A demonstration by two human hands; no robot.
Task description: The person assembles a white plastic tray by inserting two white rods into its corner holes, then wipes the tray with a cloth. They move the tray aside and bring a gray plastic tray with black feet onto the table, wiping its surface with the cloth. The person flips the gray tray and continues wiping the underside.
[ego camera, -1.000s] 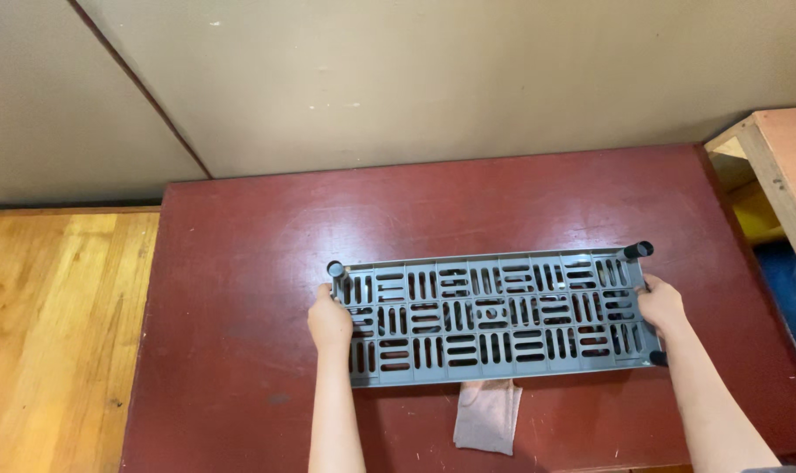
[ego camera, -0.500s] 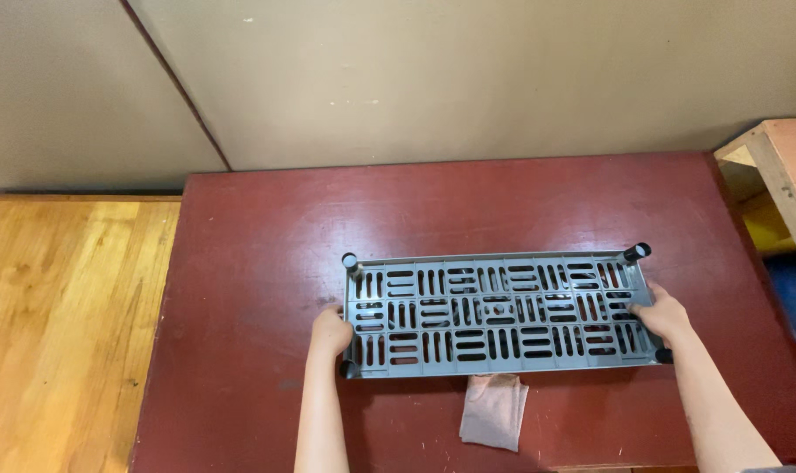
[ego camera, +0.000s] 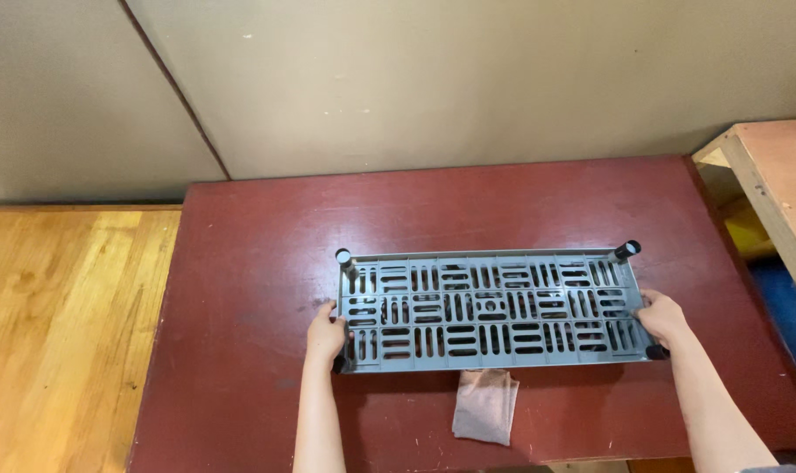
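A grey plastic shelf panel (ego camera: 490,309) with many slots lies flat on a dark red table (ego camera: 266,263), with short black posts at its corners. My left hand (ego camera: 327,335) grips the panel's left end near the front corner. My right hand (ego camera: 661,317) grips the right end, close to the front right post. A small folded pink cloth (ego camera: 484,405) lies on the table just in front of the panel, between my forearms.
A beige wall (ego camera: 433,88) runs along the table's far edge. Wooden floor (ego camera: 60,324) lies to the left. A wooden bench or stand (ego camera: 779,180) sits at the right, with yellow and blue things below it.
The view has shifted, so the table and panel sit further right in frame. My hands have slid toward the panel's front corners and still hold it.
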